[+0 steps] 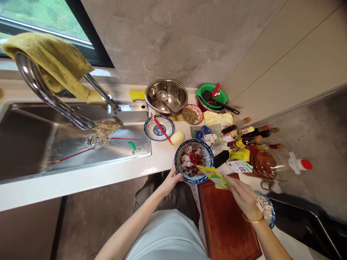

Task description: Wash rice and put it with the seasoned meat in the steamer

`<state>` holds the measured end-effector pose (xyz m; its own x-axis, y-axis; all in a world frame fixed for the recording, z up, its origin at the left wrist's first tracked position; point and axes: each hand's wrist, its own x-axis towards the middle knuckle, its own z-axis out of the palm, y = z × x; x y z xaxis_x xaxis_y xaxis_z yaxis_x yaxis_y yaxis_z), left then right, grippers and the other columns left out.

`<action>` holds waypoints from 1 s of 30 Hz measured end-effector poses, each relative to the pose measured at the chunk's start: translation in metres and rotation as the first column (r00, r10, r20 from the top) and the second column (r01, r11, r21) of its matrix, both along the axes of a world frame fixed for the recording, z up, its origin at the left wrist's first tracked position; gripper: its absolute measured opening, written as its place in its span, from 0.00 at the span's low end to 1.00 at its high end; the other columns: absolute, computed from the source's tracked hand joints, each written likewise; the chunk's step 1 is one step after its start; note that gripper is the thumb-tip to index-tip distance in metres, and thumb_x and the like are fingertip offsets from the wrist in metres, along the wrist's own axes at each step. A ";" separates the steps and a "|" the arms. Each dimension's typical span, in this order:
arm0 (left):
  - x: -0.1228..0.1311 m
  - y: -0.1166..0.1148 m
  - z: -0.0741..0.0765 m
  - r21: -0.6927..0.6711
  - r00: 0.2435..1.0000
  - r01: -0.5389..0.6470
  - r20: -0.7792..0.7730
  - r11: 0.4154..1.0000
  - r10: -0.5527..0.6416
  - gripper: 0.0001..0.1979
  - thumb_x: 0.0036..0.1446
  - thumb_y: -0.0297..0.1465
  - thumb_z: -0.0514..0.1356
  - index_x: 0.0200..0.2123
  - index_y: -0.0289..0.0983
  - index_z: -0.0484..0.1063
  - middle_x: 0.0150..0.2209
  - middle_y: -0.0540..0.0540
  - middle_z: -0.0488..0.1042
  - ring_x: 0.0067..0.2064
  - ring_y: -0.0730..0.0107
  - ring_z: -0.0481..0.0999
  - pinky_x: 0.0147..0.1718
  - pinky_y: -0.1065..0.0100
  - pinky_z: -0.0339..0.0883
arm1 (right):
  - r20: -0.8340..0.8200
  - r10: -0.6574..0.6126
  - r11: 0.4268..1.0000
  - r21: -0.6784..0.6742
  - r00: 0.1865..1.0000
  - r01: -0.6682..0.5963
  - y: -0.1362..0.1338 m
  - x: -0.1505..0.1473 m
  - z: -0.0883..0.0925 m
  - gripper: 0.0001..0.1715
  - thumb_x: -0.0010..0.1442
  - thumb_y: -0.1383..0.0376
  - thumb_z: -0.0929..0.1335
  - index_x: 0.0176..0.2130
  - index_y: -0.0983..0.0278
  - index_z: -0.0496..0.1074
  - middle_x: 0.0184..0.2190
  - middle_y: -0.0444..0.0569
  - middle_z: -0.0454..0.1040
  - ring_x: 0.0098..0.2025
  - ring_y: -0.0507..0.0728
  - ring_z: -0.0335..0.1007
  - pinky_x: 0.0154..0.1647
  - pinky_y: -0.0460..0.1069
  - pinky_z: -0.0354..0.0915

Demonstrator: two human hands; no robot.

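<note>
My left hand (172, 180) grips a round blue-and-white patterned bowl (208, 156). To its right, my right hand (245, 196) pinches a flat yellow-green packet (216, 178).

Single head-worn camera. It is looking forward and steeply down from above the wearer's pale blue cloth shirt (168, 236), which is filling the bottom centre at close range. Field is running wide, taking in the rectangular steel sink (67, 151) at left, the large clear plastic bottle (273, 167) slanting outward at right, the mottled grey wall (162, 39) above. Left hand (173, 179) and right hand (245, 196) are showing below mid-height; round blue-and-white patterned bowl (208, 153) is sitting just right of centre, slightly low.
</note>
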<state>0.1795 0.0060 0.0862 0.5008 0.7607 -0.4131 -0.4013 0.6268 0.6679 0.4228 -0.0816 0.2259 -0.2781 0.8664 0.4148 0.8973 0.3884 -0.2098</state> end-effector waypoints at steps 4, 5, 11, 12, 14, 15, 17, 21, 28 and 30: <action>0.000 0.002 0.001 -0.003 1.000 -0.004 -0.016 1.000 0.004 0.39 0.41 0.22 0.56 0.60 0.43 0.59 0.30 0.53 0.68 0.30 0.75 0.59 0.29 0.74 0.57 | 0.027 0.015 1.000 -0.007 1.000 -0.015 0.001 -0.003 0.000 0.25 0.60 0.77 0.63 0.55 0.62 0.68 0.42 0.50 0.78 0.39 0.54 0.78 0.44 0.47 0.74; 0.000 0.002 0.002 -0.002 1.000 -0.005 -0.019 1.000 0.005 0.39 0.41 0.22 0.56 0.60 0.43 0.59 0.31 0.53 0.68 0.30 0.75 0.59 0.29 0.74 0.56 | 0.034 0.014 1.000 -0.002 0.999 -0.014 0.002 -0.004 0.002 0.25 0.61 0.77 0.63 0.55 0.62 0.68 0.42 0.49 0.78 0.39 0.54 0.78 0.44 0.47 0.74; 0.001 0.002 0.004 0.016 1.000 0.000 -0.011 1.000 0.001 0.43 0.42 0.23 0.56 0.64 0.44 0.51 0.33 0.53 0.68 0.29 0.77 0.59 0.28 0.74 0.57 | 0.062 0.012 0.995 0.100 0.998 -0.018 0.015 -0.008 0.016 0.30 0.59 0.79 0.64 0.58 0.62 0.65 0.43 0.51 0.78 0.40 0.54 0.77 0.44 0.47 0.73; 0.001 0.001 0.004 0.018 1.000 0.003 -0.009 1.000 -0.003 0.43 0.42 0.23 0.56 0.64 0.44 0.50 0.33 0.53 0.68 0.28 0.77 0.59 0.28 0.74 0.57 | 0.057 0.014 0.994 0.106 0.998 -0.020 0.018 -0.009 0.016 0.30 0.59 0.79 0.64 0.59 0.62 0.64 0.43 0.51 0.78 0.39 0.54 0.77 0.44 0.47 0.73; 0.002 0.002 0.004 0.022 1.000 0.004 -0.006 1.000 -0.003 0.43 0.43 0.23 0.56 0.65 0.45 0.49 0.35 0.52 0.69 0.29 0.76 0.60 0.29 0.74 0.58 | 0.049 0.032 0.997 0.072 0.998 -0.036 0.024 -0.011 0.014 0.30 0.59 0.78 0.64 0.59 0.62 0.64 0.44 0.50 0.78 0.40 0.54 0.77 0.44 0.47 0.73; 0.002 0.003 0.004 0.028 1.000 0.000 -0.004 1.000 0.000 0.44 0.43 0.23 0.56 0.65 0.45 0.48 0.36 0.52 0.70 0.30 0.76 0.61 0.30 0.73 0.58 | 0.045 0.042 0.998 0.045 0.998 -0.044 0.027 -0.012 0.013 0.30 0.60 0.78 0.64 0.59 0.61 0.63 0.44 0.50 0.78 0.40 0.54 0.77 0.44 0.47 0.73; 0.002 0.004 0.005 0.044 1.000 -0.012 0.000 0.999 0.012 0.44 0.42 0.23 0.56 0.65 0.46 0.49 0.40 0.51 0.71 0.32 0.75 0.63 0.32 0.73 0.60 | 0.039 0.056 0.998 -0.004 0.998 -0.056 0.032 -0.014 0.011 0.31 0.61 0.77 0.63 0.60 0.60 0.62 0.46 0.50 0.77 0.41 0.55 0.77 0.45 0.48 0.73; 0.000 0.007 0.006 0.065 1.000 -0.023 -0.014 0.998 0.024 0.45 0.42 0.24 0.57 0.65 0.45 0.48 0.46 0.49 0.71 0.36 0.72 0.65 0.34 0.72 0.60 | 0.042 0.063 0.998 0.011 0.997 -0.063 0.037 -0.018 0.013 0.34 0.60 0.79 0.64 0.62 0.59 0.60 0.46 0.50 0.77 0.42 0.55 0.77 0.45 0.49 0.73; -0.006 0.009 0.009 0.065 0.999 -0.019 -0.032 0.998 0.021 0.44 0.42 0.23 0.55 0.65 0.45 0.48 0.42 0.50 0.71 0.32 0.75 0.62 0.30 0.74 0.58 | 0.048 0.075 0.997 0.028 0.996 -0.076 0.044 -0.018 0.014 0.31 0.60 0.78 0.64 0.60 0.60 0.63 0.44 0.49 0.78 0.39 0.54 0.77 0.42 0.48 0.73; -0.007 0.009 0.011 0.059 1.000 -0.018 -0.024 0.998 0.019 0.45 0.41 0.23 0.55 0.65 0.44 0.48 0.41 0.50 0.71 0.30 0.76 0.61 0.28 0.74 0.57 | 0.048 0.073 0.997 0.026 0.996 -0.074 0.045 -0.017 0.014 0.31 0.59 0.78 0.64 0.59 0.60 0.64 0.44 0.50 0.78 0.39 0.54 0.77 0.42 0.48 0.73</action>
<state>0.1725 0.0153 0.0972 0.4767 0.7932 -0.3790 -0.3957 0.5786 0.7132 0.4054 -0.0363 0.2399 -0.3602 0.8311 0.4236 0.8748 0.4586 -0.1560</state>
